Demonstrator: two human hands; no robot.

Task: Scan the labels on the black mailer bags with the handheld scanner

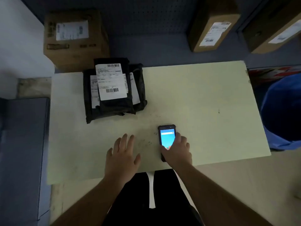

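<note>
A pile of black mailer bags [114, 105] lies at the table's far left, the top bag showing a white label [110, 82] with barcodes; more labels peek out beneath it. The handheld scanner [167, 136], black with a lit blue screen, lies flat near the table's front edge. My right hand [176, 152] rests over its lower half, fingers curled around its sides. My left hand [122, 155] hovers flat over the table to the scanner's left, fingers spread, holding nothing.
The pale table [203, 98] stands before a dark pegboard wall. A cardboard box [73, 38] stands behind the bags, two more labelled boxes [211, 26] at the back right. A blue bin [283, 111] is at the right, a grey cabinet [22, 152] at the left.
</note>
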